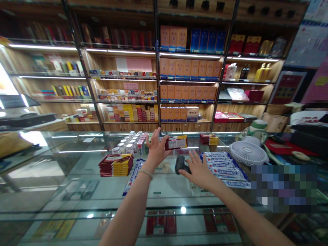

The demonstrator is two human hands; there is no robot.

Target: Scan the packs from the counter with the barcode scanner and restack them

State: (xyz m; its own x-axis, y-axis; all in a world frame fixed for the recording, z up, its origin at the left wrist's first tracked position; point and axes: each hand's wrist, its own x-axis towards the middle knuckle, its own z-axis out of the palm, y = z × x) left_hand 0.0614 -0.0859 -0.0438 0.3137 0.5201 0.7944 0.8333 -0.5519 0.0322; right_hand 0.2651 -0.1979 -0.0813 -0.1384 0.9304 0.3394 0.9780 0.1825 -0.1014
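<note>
My left hand point(156, 149) holds a red and yellow chocolate bar point(176, 142) by its left end, above the glass counter, with a pale label facing me. Under my right hand point(199, 171) is a dark handheld scanner point(181, 164); my fingers are spread, and the thumb is near its handle. Left of my left arm lies a stack of similar red and yellow bars point(115, 165). A blue and white packet point(133, 176) rests between that stack and my left wrist. A row of blue and white packets point(222, 166) lies right of my right hand.
Small jars point(129, 147) stand in rows behind my left hand. A smaller stack of bars point(208, 139) sits farther back. At the right are a white fan point(248, 152) and a green and white jug point(257, 129). Stocked shelves point(189, 82) line the wall beyond the glass counter point(164, 188).
</note>
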